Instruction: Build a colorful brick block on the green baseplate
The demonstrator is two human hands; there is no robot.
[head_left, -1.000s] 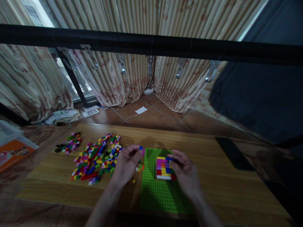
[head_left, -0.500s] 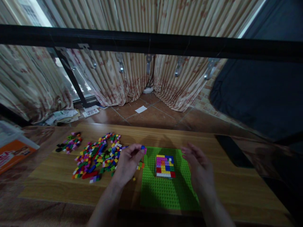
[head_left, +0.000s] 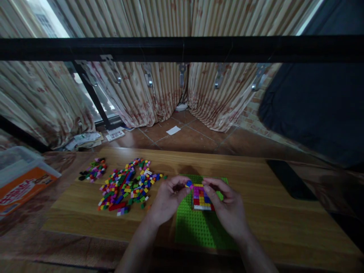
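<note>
My left hand [head_left: 170, 197] pinches a small blue toy brick [head_left: 189, 184] between thumb and fingertips, with a bit of pink just below it. That brick is at the upper left corner of a square block of coloured bricks [head_left: 200, 195], which stands on a green studded baseplate [head_left: 199, 227]. At the block's upper right, my right hand [head_left: 229, 203] has its thumb and forefinger close together. These fingers cover part of the block, and whatever may be between them is hidden. A large pile of loose bricks [head_left: 127, 185] lies left of my left hand.
A smaller brick heap [head_left: 96, 169] is at the wooden table's [head_left: 256, 227] far left. On the right lies a dark flat phone-like slab [head_left: 292, 180]. A clear box with an orange label [head_left: 25, 185] stands beyond the left edge. A black rail [head_left: 182, 49] crosses above.
My left hand has moved right with the blue brick, to the block. The right hand has come left to the block, its thumb and forefinger closing together. The view has shifted slightly.
</note>
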